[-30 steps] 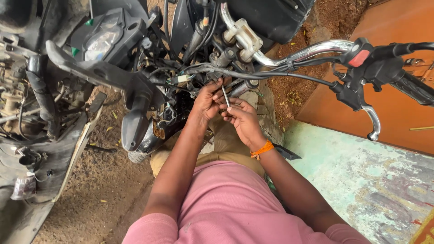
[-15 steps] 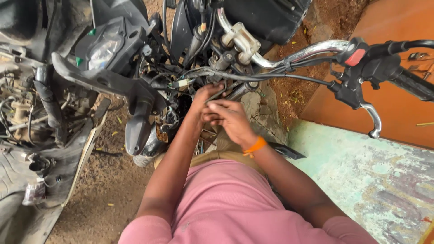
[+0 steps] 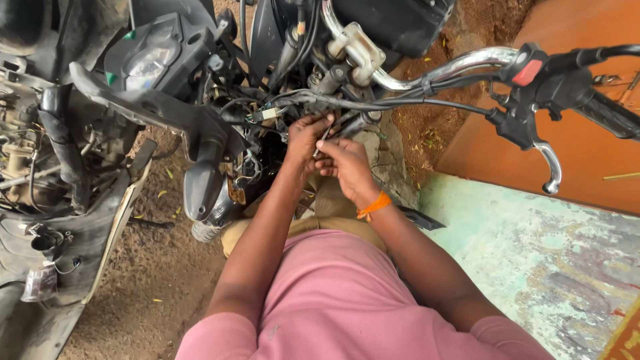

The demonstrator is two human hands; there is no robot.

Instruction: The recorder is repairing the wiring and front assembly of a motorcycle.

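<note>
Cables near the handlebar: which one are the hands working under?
The thick black cable bundle running sideways just above both hands, toward the right-side lever. The other cables run up along the fork, away from the fingers.

The ground (image 3: 167, 280) is bare brown dirt, scattered with small yellow leaf bits (image 3: 160, 195) — a motorcycle (image 3: 267, 80) stands on it. Beside the dirt on the right lies a worn, pale green concrete slab (image 3: 533, 267) with patchy paint, and beyond that an orange floor (image 3: 587, 160) — a thin stick (image 3: 620, 177) lies on it.
</note>
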